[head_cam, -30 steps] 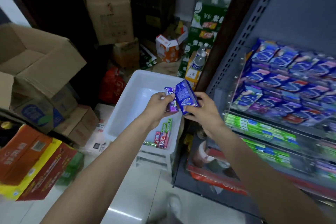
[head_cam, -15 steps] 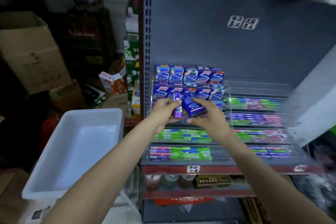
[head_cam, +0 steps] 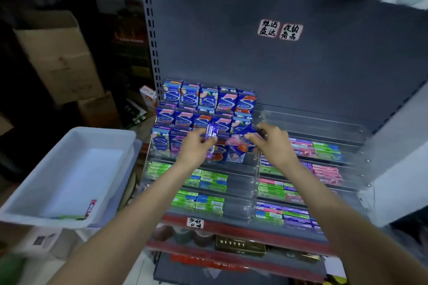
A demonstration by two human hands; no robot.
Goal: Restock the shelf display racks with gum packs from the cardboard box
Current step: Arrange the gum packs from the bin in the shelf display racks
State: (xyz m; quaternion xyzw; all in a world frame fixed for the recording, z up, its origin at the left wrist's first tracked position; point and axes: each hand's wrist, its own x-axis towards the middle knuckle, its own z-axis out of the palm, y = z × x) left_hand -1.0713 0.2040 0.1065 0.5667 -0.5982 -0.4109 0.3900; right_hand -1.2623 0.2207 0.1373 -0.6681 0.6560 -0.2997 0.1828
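A clear tiered display rack (head_cam: 312,121) stands on the grey shelf, its upper left tiers filled with blue gum boxes (head_cam: 208,99) and its lower tiers with flat green, pink and purple packs (head_cam: 208,179). My left hand (head_cam: 195,148) is shut on a slim purple gum pack (head_cam: 212,133), held upright in front of the blue boxes. My right hand (head_cam: 272,143) grips a blue gum box with a pink picture (head_cam: 239,147), tilted at the right end of the third tier from the top.
A white plastic tub (head_cam: 69,169) sits at my left, with a few gum sticks (head_cam: 90,207) in its near corner. Stacked cardboard boxes (head_cam: 58,60) stand behind it. The rack's upper right tiers hold nothing. Jars and a gold box (head_cam: 239,244) sit on the shelf below.
My view has swung from the white tub to the shelf. Both hands have moved up to the rack, and the right hand has brought the blue box down into the third tier.
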